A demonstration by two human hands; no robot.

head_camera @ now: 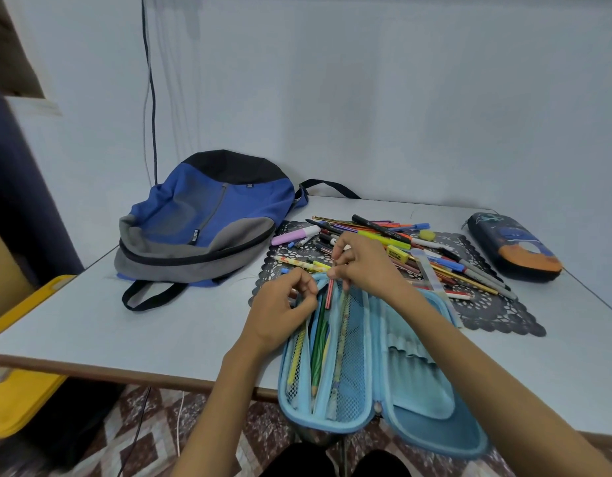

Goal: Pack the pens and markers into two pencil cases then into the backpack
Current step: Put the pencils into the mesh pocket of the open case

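The right hand [363, 266] is pinching the top of a red pen [329, 296] between thumb and fingertips and is pointing it tip-down into the left half of the light-blue pencil case [435, 418]. The left hand [280, 304], its fingers curled, is gripping that case at its far left rim, apparently pulling the opening wide.

The case is lying open at the near edge of the bench [125, 321], and its near end is hanging over that edge. Green pencils [318, 346] are already lying lengthwise inside.

To do this step well, the pen should be going in parallel to those pencils, sliding down along the divider rather than across it, so the lid can close later. The left hand should be bracing the case, since the overhang could tip it.

The loose pens and markers [401, 242] are waiting on a lace mat [497, 315] towards the far edge. The dark pencil case [514, 246] is sitting closed near the right edge, and the backpack [208, 218] is lying at the far left corner.
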